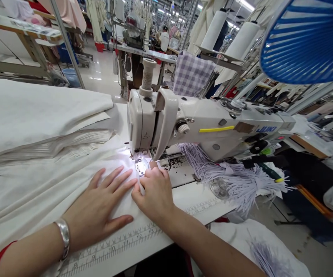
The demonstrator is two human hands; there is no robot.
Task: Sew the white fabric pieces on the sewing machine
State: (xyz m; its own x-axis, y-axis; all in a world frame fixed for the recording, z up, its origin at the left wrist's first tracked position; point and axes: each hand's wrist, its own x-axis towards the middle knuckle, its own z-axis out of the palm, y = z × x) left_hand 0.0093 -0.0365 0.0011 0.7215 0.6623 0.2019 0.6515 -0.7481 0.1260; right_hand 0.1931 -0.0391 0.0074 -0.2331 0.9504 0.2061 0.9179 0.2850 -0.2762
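A cream fabric (45, 184) spreads over the sewing table, folded in layers at the left, and runs under the presser foot (140, 163) of a white JUKI sewing machine (201, 127). My left hand (100, 204) lies flat on the cloth with its fingers spread. My right hand (155, 194) sits close to the needle plate, its fingers gathered on a raised fold of the fabric. The needle area is lit, and my right fingers partly hide the plate's front edge.
A ruler scale (111, 246) runs along the table's front edge. A bundle of lavender cords (235, 181) hangs right of the machine. A thread cone (147, 75) stands on the machine head, with a blue fan guard (307, 42) at upper right. Other sewing stations stand beyond.
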